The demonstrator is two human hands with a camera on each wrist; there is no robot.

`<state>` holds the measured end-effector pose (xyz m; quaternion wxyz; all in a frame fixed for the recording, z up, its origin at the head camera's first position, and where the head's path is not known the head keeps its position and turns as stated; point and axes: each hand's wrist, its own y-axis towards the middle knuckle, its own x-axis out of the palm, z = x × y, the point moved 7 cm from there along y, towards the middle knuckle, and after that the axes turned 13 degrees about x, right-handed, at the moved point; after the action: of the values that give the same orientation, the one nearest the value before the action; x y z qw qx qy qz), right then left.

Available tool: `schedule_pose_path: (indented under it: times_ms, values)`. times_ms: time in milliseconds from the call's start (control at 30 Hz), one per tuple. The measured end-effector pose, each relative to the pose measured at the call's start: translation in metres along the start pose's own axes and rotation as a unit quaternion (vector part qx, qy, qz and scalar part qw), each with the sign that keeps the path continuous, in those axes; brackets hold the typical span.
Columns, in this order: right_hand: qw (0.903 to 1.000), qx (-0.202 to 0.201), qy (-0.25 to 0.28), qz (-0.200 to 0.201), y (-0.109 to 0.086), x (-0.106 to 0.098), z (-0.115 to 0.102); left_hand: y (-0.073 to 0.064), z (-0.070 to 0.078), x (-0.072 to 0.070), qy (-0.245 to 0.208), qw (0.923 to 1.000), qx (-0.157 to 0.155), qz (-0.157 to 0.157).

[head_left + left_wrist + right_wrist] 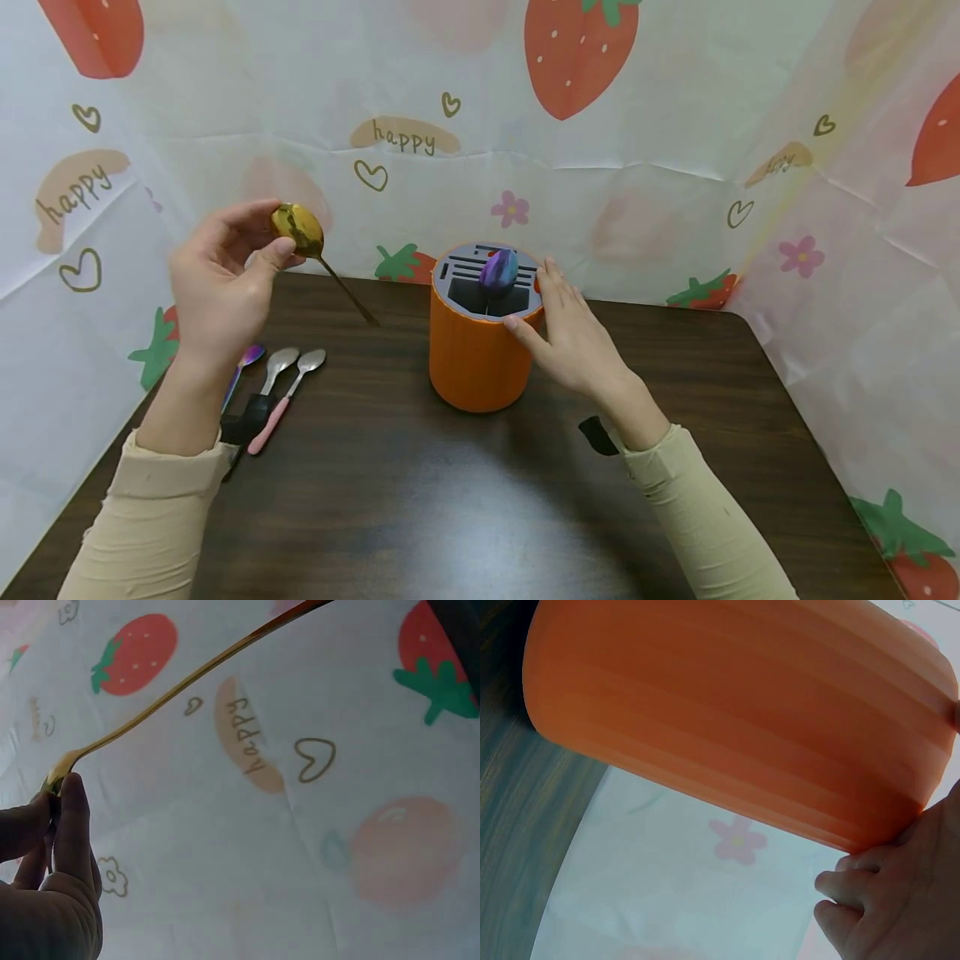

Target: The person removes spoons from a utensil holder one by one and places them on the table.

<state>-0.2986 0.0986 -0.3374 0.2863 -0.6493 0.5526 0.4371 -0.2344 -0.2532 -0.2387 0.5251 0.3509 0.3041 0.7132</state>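
Note:
In the head view, my left hand (pixel 232 279) pinches a gold spoon (pixel 298 229) by its bowl, between thumb and fingers. The spoon's thin handle slants down to the right, held above the table; the left wrist view shows the handle (pixel 172 691) stretching up from the fingertips. An orange round utensil holder (pixel 480 358) with a grey slotted top stands upright on the table. One spoon with a purple-blue bowl (pixel 498 271) sits in it, handle hidden inside. My right hand (pixel 573 333) rests with extended fingers and thumb against the holder's right rim.
On the dark wood table (pixel 465 500), beside my left forearm, lie a rainbow spoon (pixel 253 356), a silver spoon (pixel 281 360) and a pink-handled spoon (pixel 279 412). Part of them is hidden by the left wrist. A strawberry-print cloth (pixel 300 100) hangs behind and at both sides.

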Motion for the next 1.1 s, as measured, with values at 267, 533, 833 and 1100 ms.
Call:
schedule_pose_path:
  times_ms: [267, 533, 833, 1100]
  values:
    - [1.0000, 0.000, -0.001, 0.001, 0.000, 0.000, -0.001, -0.023, -0.028, -0.013, 0.191, 0.9720, -0.056, -0.125]
    - [1.0000, 0.003, 0.001, 0.000, 0.000, 0.001, 0.000, -0.038, -0.058, -0.023, 0.269, 0.9201, -0.159, -0.237]
    - [1.0000, 0.002, 0.004, 0.001, 0.001, 0.002, 0.000, -0.052, -0.099, -0.028, 0.245, 0.8604, -0.269, -0.357]
    - [1.0000, 0.005, 0.003, 0.001, 0.002, 0.002, 0.000, -0.065, -0.137, -0.030, 0.201, 0.8325, -0.329, -0.398]
